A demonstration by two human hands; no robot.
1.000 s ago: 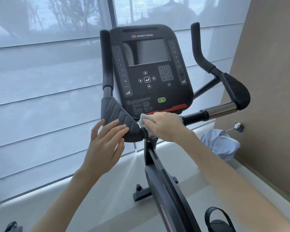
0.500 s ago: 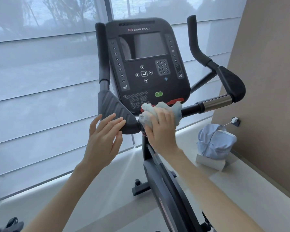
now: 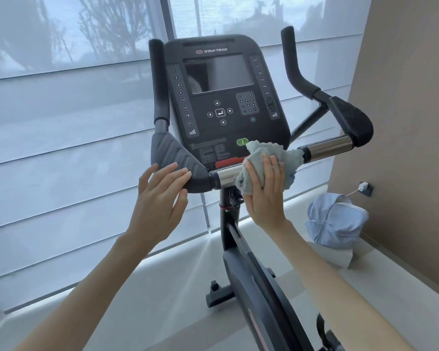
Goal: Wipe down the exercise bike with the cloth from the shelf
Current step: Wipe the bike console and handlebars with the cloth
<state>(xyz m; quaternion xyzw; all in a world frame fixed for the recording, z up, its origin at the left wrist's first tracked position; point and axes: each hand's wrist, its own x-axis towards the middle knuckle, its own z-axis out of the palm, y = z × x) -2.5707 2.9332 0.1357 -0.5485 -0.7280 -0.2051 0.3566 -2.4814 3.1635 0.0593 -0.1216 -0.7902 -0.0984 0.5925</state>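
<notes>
The black exercise bike (image 3: 254, 295) faces me, its console (image 3: 223, 102) upright in the middle of the head view. My right hand (image 3: 264, 196) presses a pale grey-blue cloth (image 3: 287, 158) flat against the console's lower edge and the middle of the handlebar, fingers straight and pointing up. My left hand (image 3: 160, 203) rests with straight fingers on the black left elbow pad (image 3: 173, 158). A chrome bar section (image 3: 224, 177) shows between the two hands. Part of the cloth is hidden under my right hand.
A window with pale blinds (image 3: 69, 138) stands right behind the bike. A beige wall (image 3: 403, 148) closes the right side, with a plugged wall socket (image 3: 364, 187). A light blue fabric bundle (image 3: 337, 221) sits on a low ledge at the right.
My right hand has turned fingers-up and slid the cloth right and up along the bar onto the console's lower edge, baring the chrome section. My left hand has stayed on the pad.
</notes>
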